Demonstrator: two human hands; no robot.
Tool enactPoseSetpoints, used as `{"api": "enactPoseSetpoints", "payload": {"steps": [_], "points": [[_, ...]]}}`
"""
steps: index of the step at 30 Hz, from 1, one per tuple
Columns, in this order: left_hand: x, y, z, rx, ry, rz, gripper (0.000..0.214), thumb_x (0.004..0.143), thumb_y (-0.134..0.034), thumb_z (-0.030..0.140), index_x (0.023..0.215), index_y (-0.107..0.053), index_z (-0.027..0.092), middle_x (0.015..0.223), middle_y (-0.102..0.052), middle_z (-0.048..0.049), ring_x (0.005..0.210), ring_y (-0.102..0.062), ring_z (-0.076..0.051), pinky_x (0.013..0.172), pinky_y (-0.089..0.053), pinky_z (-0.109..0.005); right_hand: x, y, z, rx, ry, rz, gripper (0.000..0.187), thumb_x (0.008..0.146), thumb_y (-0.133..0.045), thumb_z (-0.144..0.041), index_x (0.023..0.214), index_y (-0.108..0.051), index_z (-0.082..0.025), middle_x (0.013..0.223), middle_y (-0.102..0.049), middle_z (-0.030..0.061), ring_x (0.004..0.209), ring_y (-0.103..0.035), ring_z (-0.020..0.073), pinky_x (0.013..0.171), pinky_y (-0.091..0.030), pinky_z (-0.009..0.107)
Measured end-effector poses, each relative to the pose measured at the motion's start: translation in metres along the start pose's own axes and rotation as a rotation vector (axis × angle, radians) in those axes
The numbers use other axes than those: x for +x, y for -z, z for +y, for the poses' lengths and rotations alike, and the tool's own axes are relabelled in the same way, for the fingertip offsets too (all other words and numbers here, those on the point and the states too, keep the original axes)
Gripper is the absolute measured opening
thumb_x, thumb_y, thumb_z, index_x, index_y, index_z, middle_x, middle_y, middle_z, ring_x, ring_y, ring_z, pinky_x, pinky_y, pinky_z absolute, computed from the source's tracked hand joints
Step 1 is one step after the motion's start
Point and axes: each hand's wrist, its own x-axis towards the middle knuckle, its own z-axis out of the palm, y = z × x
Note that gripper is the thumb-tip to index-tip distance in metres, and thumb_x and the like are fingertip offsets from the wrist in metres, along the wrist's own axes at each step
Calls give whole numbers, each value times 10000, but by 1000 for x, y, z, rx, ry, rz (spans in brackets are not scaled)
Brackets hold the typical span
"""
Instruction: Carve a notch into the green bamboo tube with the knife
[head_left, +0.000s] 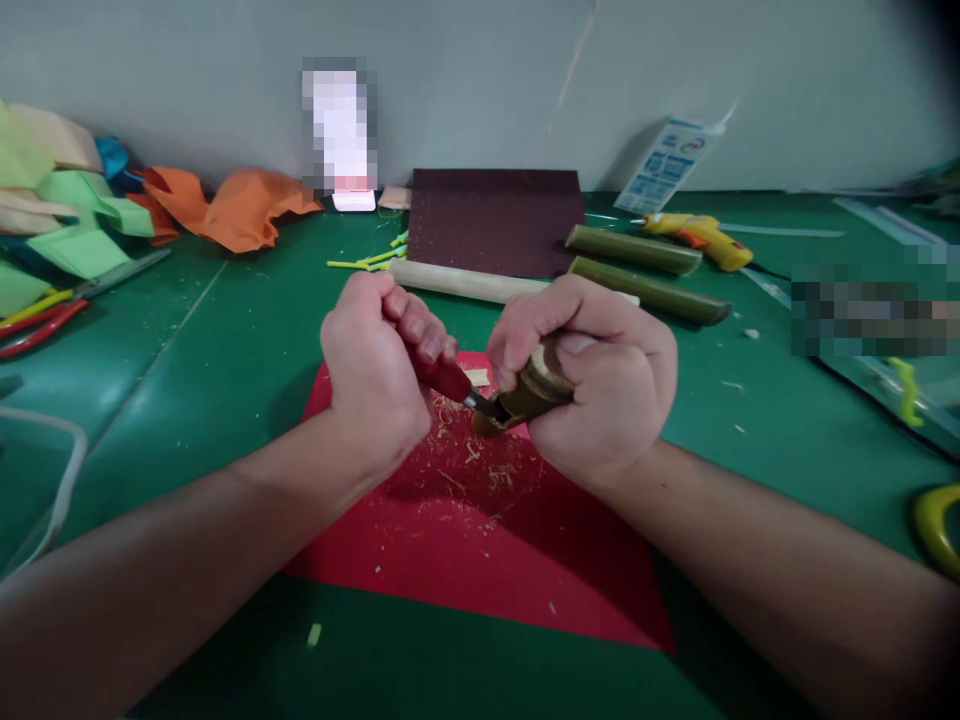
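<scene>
My left hand (375, 365) is closed around the red handle of a carving knife (444, 378). Its short metal blade reaches into the cut, open end of a bamboo piece (537, 388). My right hand (607, 375) grips that bamboo tube, which has a brown, ringed end facing up between thumb and fingers. Both hands are above a red sheet (420, 555) strewn with fine wood shavings (502, 475). A small pale chip (477, 377) lies on the sheet behind the blade. The blade's tip is hidden inside the bamboo.
Behind my hands lie a pale stick (465, 280), two green bamboo lengths (637, 250), a dark brown sheet (495, 215) and a yellow glue gun (697, 236). Red-handled scissors (45, 325), orange cloth (232, 210) and green pieces (86, 215) are at left. Yellow scissor-like loop (934, 525) at right.
</scene>
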Motion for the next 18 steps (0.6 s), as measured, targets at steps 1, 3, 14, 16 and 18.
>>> {"api": "enactPoseSetpoints", "payload": {"steps": [1,3,14,16,18], "points": [[0,0,-1,0,-8,6,320,813,-485,197,554,-296,207,456,-270,59,361,-286,-81,399,-294,-253,0,0,0,6,1,-1,272,716,-425,-28,589,-584,-208,512,-515,1,486,-484,143,473,-352,293],[-4,2,-4,-3,-31,16,313,825,-475,202,559,-310,201,467,-284,63,365,-299,-77,402,-310,-242,-1,0,1,10,1,1,266,723,-428,-40,595,-587,-211,517,-517,2,483,-478,142,468,-352,292],[-27,20,-3,86,-164,-119,426,947,-503,334,554,-436,183,528,-473,14,484,-529,-123,527,-478,-263,1,2,0,59,-37,-20,269,669,-410,-23,592,-597,-201,521,-535,9,475,-461,133,435,-323,279],[-21,19,1,109,-252,-167,438,955,-513,372,564,-453,183,515,-470,24,468,-531,-120,536,-483,-269,2,3,0,58,-38,-46,267,664,-405,-30,586,-595,-201,523,-542,10,478,-471,136,442,-333,285],[-18,19,6,150,-325,-202,432,952,-526,398,579,-476,186,514,-480,29,476,-544,-123,570,-499,-281,3,4,0,59,-44,-78,262,666,-401,-42,580,-590,-202,517,-542,9,473,-477,136,443,-336,286]]}}
